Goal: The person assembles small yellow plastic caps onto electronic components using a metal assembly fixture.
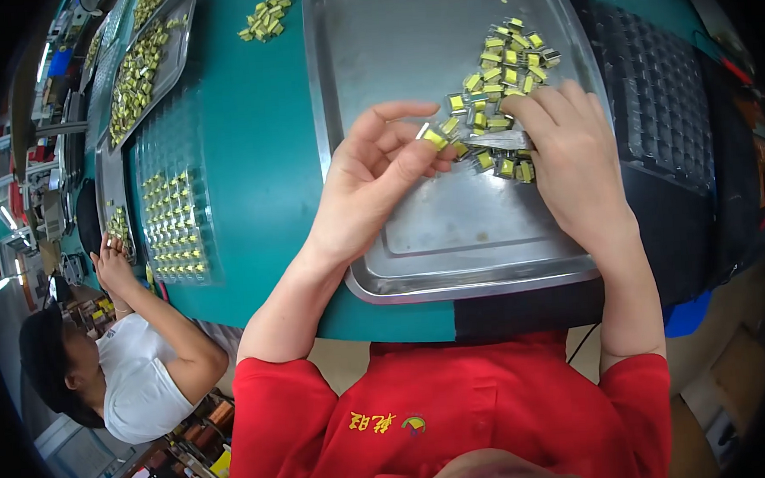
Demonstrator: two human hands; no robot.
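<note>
A steel tray (479, 264) lies in front of me with a heap of small yellow-wrapped transformers (511, 75) toward its right side. Over the tray, my left hand (377, 166) pinches one small transformer (433, 138) between thumb and fingers, its index finger stretched out above. My right hand (573, 155) is closed round a pointed grey metal tool (497, 140) that looks like tweezers. The tool's tip points left, at the heap's edge and close to the held transformer. My right fingers hide the rest of the tool.
Black moulded trays (652, 95) lie to the right. On the green tabletop (256, 142) are a small pile of transformers (264, 18), a clear tray with rows of them (174, 224), and a filled metal tray (137, 92). At the left a person (142, 364) works with both hands.
</note>
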